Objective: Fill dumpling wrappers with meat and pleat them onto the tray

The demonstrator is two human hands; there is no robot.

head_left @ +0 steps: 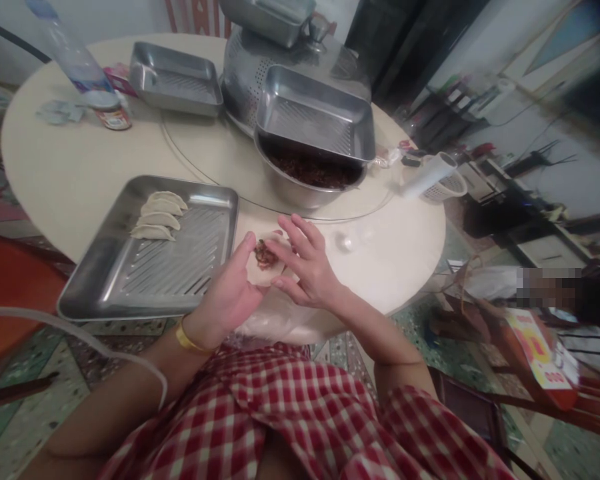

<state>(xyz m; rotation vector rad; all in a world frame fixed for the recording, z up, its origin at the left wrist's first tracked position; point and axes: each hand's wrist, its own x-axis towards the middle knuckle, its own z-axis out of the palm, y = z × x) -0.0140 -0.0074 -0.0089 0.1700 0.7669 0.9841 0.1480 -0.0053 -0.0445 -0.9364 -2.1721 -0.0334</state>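
My left hand [233, 290] cradles a round dumpling wrapper [259, 273], its thumb along the wrapper's left edge. Dark brown chopped filling [264, 256] sits in the wrapper's middle. From the right, my right hand [307, 263] reaches over it with fingers apart, a fingertip at the filling and the thumb close to the wrapper's lower edge. To the left, several folded dumplings [157, 220] lie in a row in a large metal tray [180, 277]. Beyond my hands stands a metal bowl [300, 193] of dark filling, partly covered by an empty metal tray [315, 123].
A small white dough lump [347, 241] lies right of my hands on the round table [405, 257]. Farther back are another tray [175, 80], a large metal lid [245, 73], a jar [113, 115] and a plastic bottle [75, 57]. A person [495, 283] is at the right.
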